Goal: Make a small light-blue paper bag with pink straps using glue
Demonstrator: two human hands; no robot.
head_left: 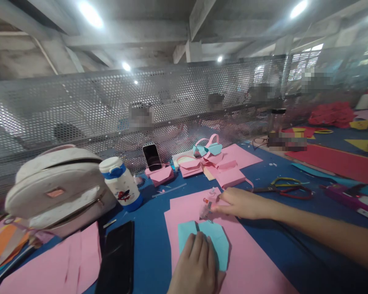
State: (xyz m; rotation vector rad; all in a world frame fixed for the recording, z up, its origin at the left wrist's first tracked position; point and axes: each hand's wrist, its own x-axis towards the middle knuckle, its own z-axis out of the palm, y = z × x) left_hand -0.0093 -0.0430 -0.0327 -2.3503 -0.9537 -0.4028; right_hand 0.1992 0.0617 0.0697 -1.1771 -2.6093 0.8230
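Paper (221, 245) is lying under a flat left hand (196, 257). Right grip (230, 201) is pinching a little tool (205, 209); one slip is risking creases.

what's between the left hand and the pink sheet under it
The light-blue paper: in the head view, the left hand rests on it, and it lies on the pink sheet.

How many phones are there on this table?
2: a flat phone, left of the left hand, and a propped phone, right of the bottle. Others could be hidden behind things.
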